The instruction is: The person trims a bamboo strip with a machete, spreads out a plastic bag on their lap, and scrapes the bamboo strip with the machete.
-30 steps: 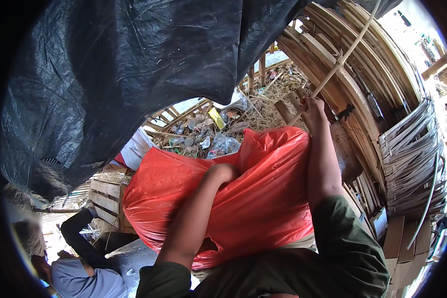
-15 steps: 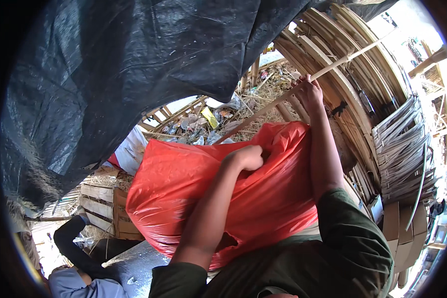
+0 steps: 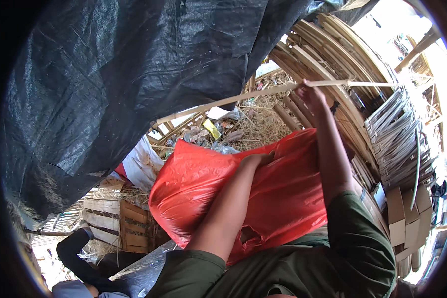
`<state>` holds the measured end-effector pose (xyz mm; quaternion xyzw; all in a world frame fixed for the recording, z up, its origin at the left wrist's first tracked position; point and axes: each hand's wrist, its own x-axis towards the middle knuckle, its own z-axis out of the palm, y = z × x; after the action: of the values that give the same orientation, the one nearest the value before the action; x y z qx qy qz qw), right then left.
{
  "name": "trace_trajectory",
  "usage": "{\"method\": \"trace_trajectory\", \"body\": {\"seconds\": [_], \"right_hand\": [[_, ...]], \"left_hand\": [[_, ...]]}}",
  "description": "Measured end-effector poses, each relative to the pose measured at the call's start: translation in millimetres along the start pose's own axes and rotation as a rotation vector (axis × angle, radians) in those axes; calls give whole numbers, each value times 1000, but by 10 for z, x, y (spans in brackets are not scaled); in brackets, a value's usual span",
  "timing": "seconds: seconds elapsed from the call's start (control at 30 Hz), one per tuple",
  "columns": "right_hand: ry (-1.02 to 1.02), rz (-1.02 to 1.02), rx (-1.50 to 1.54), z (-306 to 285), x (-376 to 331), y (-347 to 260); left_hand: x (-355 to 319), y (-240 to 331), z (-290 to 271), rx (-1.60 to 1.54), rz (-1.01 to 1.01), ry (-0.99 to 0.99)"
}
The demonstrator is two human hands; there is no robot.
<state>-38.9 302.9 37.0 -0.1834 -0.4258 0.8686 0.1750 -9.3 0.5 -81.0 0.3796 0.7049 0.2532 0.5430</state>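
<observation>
Far side, right of centre: right hand [image 3: 310,94], arm extended, grip wrapped around thin stick [image 3: 263,93] set crosswise | Near centre: left hand [image 3: 260,159] on folds of red plastic bag [image 3: 288,184], forearm slanting across it, grip closure cannot be told

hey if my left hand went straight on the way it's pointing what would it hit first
Most likely the red plastic bag, whose folds lie right at your left hand, though exact depth is hard to judge here.
</observation>
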Motion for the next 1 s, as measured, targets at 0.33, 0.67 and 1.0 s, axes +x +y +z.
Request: {"method": "trace_trajectory", "body": {"seconds": [0.33, 0.67, 1.0], "right_hand": [[188, 66, -135, 739, -305, 652], [-204, 158, -280, 890, -527, 367], [355, -15, -1706, -414, -407, -1044]], "left_hand": [[-655, 302, -336, 276, 12, 555], [-963, 635, -1032, 647, 126, 1293], [-1772, 1405, -951, 577, 201, 1148]]}}
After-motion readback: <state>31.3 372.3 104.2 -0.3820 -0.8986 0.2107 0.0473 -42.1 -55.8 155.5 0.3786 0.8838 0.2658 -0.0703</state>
